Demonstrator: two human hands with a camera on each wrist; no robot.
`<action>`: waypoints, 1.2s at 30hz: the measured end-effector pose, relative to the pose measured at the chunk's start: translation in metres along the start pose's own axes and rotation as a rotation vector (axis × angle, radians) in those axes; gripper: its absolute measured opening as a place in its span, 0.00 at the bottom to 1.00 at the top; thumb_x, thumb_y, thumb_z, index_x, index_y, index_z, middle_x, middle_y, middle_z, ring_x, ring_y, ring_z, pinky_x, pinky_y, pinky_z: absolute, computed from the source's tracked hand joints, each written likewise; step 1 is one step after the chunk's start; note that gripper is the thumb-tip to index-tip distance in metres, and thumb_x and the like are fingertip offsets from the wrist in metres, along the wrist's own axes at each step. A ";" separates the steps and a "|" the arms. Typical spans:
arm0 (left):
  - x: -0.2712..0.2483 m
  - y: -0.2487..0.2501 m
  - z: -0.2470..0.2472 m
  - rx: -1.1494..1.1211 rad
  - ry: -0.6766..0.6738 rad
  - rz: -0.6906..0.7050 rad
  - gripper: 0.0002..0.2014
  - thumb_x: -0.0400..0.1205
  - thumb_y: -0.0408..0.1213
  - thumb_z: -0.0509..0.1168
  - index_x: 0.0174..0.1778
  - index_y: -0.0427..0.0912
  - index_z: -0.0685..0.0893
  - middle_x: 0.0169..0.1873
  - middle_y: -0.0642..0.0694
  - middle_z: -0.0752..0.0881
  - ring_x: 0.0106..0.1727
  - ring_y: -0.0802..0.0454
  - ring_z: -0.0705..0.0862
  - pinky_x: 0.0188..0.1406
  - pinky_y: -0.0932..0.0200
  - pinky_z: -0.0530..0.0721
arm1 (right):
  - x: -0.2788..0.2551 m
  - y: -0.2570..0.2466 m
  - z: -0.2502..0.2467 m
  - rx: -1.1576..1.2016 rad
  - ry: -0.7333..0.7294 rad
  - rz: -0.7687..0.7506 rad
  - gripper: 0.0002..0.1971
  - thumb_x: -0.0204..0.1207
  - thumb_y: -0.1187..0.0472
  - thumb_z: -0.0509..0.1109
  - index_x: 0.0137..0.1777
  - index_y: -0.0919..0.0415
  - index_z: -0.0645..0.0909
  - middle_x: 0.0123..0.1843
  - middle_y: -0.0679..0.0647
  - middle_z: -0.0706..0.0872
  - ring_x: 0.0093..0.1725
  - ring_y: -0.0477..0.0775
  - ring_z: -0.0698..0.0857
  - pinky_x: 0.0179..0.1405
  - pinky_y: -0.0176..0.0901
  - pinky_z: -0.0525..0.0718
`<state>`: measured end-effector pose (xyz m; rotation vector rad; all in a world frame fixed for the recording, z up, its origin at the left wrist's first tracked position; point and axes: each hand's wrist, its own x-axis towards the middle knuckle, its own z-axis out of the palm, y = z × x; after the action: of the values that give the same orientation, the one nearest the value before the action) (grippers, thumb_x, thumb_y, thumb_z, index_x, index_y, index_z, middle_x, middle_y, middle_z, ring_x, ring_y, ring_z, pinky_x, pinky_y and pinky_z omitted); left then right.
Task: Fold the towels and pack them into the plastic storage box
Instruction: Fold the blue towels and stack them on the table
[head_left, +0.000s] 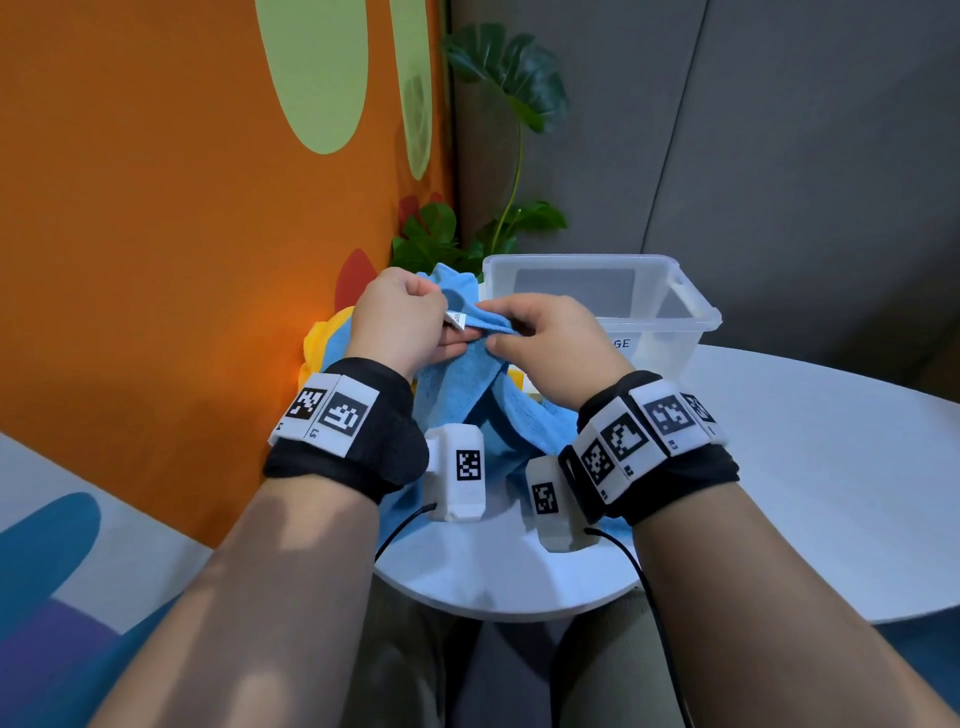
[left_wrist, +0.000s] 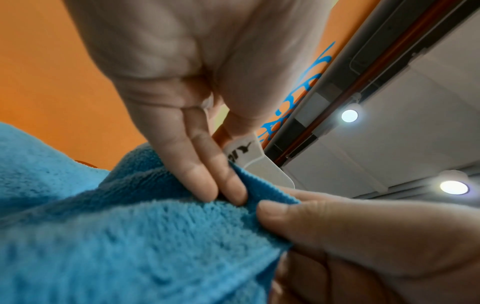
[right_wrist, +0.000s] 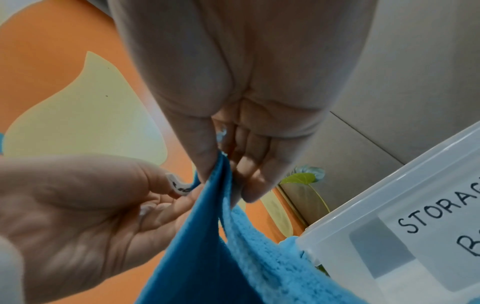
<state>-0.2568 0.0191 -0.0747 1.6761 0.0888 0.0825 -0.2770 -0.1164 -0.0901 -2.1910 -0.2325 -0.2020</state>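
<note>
My head view is evenly lit and fairly sharp, though its edges bow outward. Two round ceiling lamps (left_wrist: 349, 115) flare white in my left wrist view, blooming slightly. Both wrist views are soft: the blue towel (left_wrist: 130, 236) is blurred close up, and the palms lie in grey shadow. An orange glow warms the wall (head_left: 156, 260).

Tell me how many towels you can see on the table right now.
2. A blue towel is held up by both hands, the left hand and right hand pinching its top edge. A yellow towel lies mostly hidden behind it; more may be hidden.
</note>
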 end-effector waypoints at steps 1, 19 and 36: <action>0.000 0.000 0.000 0.004 -0.003 -0.002 0.11 0.87 0.30 0.52 0.41 0.41 0.75 0.39 0.36 0.87 0.31 0.51 0.91 0.32 0.59 0.90 | 0.000 0.001 0.000 0.008 0.021 -0.002 0.17 0.77 0.65 0.69 0.65 0.53 0.83 0.52 0.47 0.88 0.52 0.46 0.85 0.59 0.44 0.82; 0.018 -0.008 -0.041 0.669 0.025 0.301 0.22 0.87 0.46 0.56 0.28 0.40 0.71 0.25 0.44 0.68 0.31 0.45 0.69 0.30 0.52 0.65 | 0.001 -0.001 -0.034 0.005 0.419 -0.113 0.13 0.80 0.65 0.62 0.54 0.46 0.81 0.49 0.40 0.85 0.50 0.41 0.82 0.52 0.37 0.80; 0.006 0.051 -0.046 0.394 0.168 0.747 0.11 0.79 0.36 0.68 0.42 0.62 0.85 0.41 0.61 0.83 0.37 0.60 0.81 0.45 0.63 0.79 | 0.008 -0.026 -0.062 0.049 0.763 -0.083 0.09 0.81 0.64 0.61 0.50 0.51 0.81 0.51 0.45 0.76 0.39 0.44 0.86 0.41 0.28 0.82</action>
<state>-0.2557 0.0594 -0.0193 2.0135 -0.4247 0.8112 -0.2791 -0.1500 -0.0317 -1.9027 0.1029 -1.0319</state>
